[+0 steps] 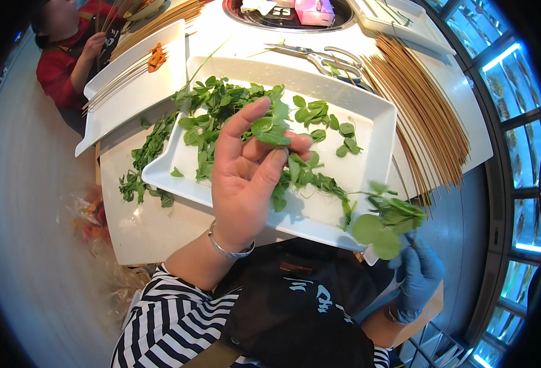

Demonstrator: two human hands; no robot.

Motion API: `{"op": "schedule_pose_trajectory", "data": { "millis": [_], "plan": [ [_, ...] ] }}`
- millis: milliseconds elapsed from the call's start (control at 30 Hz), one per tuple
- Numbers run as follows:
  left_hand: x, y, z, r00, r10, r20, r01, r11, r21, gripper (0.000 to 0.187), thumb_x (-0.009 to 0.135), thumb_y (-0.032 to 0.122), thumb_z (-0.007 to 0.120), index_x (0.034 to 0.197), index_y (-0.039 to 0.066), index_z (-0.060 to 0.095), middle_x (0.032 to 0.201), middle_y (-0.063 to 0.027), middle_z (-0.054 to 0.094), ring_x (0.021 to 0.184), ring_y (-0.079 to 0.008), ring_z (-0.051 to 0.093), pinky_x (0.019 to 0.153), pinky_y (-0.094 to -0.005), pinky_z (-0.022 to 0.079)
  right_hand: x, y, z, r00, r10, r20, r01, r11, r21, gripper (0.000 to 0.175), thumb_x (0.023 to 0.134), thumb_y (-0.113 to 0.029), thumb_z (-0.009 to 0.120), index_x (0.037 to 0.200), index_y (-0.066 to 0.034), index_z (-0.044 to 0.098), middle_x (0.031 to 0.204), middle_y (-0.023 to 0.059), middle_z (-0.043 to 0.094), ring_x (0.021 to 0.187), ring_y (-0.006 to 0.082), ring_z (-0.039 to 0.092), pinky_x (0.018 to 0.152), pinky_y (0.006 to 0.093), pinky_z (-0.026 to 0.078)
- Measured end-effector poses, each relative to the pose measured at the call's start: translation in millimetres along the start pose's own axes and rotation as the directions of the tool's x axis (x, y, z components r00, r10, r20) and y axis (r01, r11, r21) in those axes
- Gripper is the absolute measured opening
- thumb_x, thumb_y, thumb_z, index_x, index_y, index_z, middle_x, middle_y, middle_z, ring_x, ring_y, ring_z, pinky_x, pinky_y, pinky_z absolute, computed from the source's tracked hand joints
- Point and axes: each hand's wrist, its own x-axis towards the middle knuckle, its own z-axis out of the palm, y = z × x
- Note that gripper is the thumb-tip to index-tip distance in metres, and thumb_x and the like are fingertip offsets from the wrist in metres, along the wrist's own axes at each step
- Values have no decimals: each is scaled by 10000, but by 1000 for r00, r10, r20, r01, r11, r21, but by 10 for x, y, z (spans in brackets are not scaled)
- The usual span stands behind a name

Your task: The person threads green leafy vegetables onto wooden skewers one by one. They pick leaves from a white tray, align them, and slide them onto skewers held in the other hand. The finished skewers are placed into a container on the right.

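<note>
Bare and raised over a white plastic tray (381, 138), my left hand (252, 170) pinches a leafy green sprig (270, 131) between thumb and fingers. In a blue glove, my right hand (417, 271) holds a bunch of round green leaves (385, 221) beyond the tray's right corner; the stick or stem under the leaves is mostly hidden by the fingers. Leafy pea-like shoots (215, 101) are heaped on the tray's left side, and smaller sprigs (314, 112) lie apart on its right. More shoots (153, 156) lie on the table beside the tray's left edge.
Scissors (321, 57) lie behind the tray, beside many thin wooden skewers (427, 110) at the right. A long white tray (132, 96) at the left holds skewers with orange-brown food (156, 57). Another person (72, 64) stands there holding sticks. Lit glass-door shelves (512, 83) stand at the right.
</note>
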Motion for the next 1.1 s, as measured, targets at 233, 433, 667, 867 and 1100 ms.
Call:
{"op": "schedule_pose_trajectory", "data": {
  "millis": [233,433,667,867,1100],
  "plan": [
    [-25,-17,28,993,-107,43,110,992,-69,561,940,-18,521,1443,29,278,1094,-173,640,994,-218,629,940,-371,487,77,-133,314,928,-176,329,251,947,-200,270,874,13,613,1136,56,663,729,76,655,625,115,621,570,220,469],
    [-18,-3,43,980,-196,26,197,971,-132,558,933,13,540,1441,20,307,1112,-164,631,990,-215,627,902,-342,490,114,-206,500,935,-141,326,222,948,-227,332,820,67,608,1137,1,684,682,84,660,573,110,615,566,236,470],
    [-26,-2,20,993,-105,49,99,989,111,334,930,-8,570,1262,-15,535,1082,-138,651,1000,-165,615,888,-283,470,109,-142,365,958,-139,250,201,950,-241,313,834,53,613,1135,6,684,706,101,675,582,100,615,568,233,477],
    [-2,2,-17,988,112,103,-152,766,624,221,764,-7,730,973,59,708,1352,-132,472,1166,-220,506,912,-319,412,109,-162,281,962,-171,212,209,963,-171,291,875,23,594,1159,54,655,690,53,622,590,101,575,563,218,443],
    [-25,-6,17,981,-35,188,-60,877,477,216,780,-40,693,985,28,694,1064,-106,649,957,-184,606,844,-289,465,147,-265,408,919,-229,322,321,908,-270,361,795,26,638,1147,-36,693,648,90,620,543,143,592,551,259,450]
  ]
}}
